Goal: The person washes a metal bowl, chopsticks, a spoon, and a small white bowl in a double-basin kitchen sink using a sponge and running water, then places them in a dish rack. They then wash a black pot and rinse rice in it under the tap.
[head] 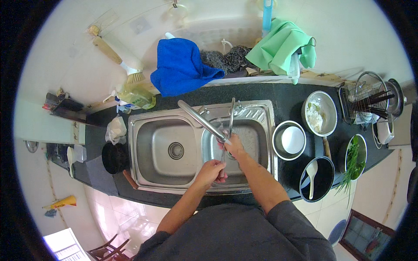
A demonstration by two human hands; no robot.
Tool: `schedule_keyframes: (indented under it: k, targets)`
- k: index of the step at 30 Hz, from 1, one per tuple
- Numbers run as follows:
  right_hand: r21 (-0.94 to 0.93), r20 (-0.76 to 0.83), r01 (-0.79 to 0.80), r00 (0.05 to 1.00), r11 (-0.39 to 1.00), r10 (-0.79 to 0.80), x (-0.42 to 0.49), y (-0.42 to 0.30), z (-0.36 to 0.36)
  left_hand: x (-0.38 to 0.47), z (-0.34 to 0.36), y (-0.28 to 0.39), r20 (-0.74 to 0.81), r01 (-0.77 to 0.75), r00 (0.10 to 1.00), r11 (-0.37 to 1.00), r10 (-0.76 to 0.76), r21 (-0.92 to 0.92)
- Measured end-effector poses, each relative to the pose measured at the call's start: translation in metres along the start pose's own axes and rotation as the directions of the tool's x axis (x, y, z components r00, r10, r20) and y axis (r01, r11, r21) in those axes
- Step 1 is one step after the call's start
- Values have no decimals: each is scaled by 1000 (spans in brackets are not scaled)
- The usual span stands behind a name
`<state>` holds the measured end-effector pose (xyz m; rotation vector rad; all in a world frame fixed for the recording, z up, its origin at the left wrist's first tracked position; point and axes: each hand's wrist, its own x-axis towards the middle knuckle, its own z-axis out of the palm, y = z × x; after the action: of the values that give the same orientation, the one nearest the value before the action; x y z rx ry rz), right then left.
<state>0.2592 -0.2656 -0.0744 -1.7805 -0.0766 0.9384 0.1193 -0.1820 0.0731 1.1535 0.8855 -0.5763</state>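
Over the right basin [258, 137] of the steel double sink, my left hand [210, 173] grips the lower end of a slim metal utensil [223, 158], perhaps a spoon. My right hand [234, 145] closes around its upper end, right under the spout of the steel faucet [202, 120]. The fingers and the spout hide that end, so its shape cannot be made out. A thinner curved tap [232, 114] rises just behind my right hand. Bare metal and a drain [176, 150] show in the left basin [156, 166].
Right of the sink stand a steel bowl with a white bowl [292, 140], a bowl of white food [318, 114], a black pot with a rice paddle [312, 179], a bowl of greens [354, 160] and a dish rack [365, 98]. A black pan [114, 158] and a soap bottle [138, 98] are left.
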Motion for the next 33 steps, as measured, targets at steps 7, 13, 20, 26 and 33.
schedule_keyframes:
  k: [7, 13, 20, 26, 33]
  targets:
    - [-464, -133, 271, 920, 843, -368, -17, -14, -12, 43, -4, -37, -57, -21, 998, 982, 11, -190]
    - [-401, -68, 318, 925, 859, -373, -30, -14, -26, 78, 20, -41, -48, -211, 977, 976, 209, -46]
    - [728, 147, -176, 984, 662, 99, -40, -18, -64, 75, -5, -12, 326, -34, 926, 904, 189, -427]
    - [813, 58, -202, 961, 546, 270, -53, -24, -58, 68, -4, -16, 313, -13, 938, 918, 148, -396]
    - [153, -68, -4, 998, 988, 14, -79, -26, -29, 87, 12, -18, 61, -310, 943, 933, 326, -184]
